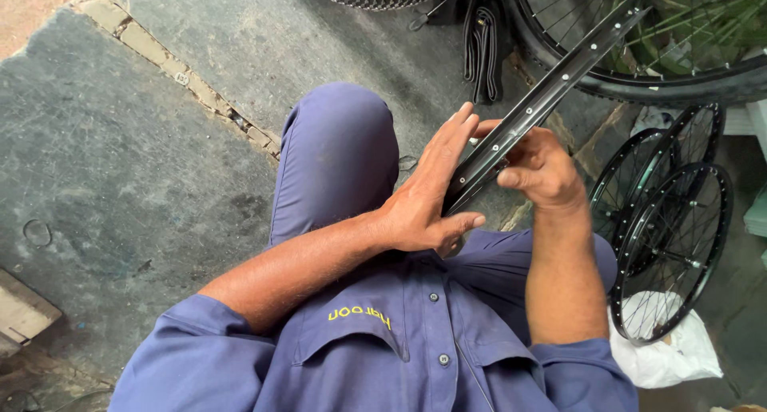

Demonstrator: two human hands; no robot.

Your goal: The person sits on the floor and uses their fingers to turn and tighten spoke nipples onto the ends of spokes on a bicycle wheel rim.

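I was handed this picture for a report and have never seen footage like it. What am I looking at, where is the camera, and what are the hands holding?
There is no machine here: a person in blue work clothes is working with bare hands. The single camera sits on the person's head and looks down, so you see their own arms, chest and raised knee.

Both hands are on a bare black bicycle rim, seen edge-on as a narrow strip with small holes. The left hand lies flat against its side; the right hand grips it from the other side.

On the stone floor to the right stand two small spoked wheels beside a white bag. A larger wheel with a tyre lies at the top.
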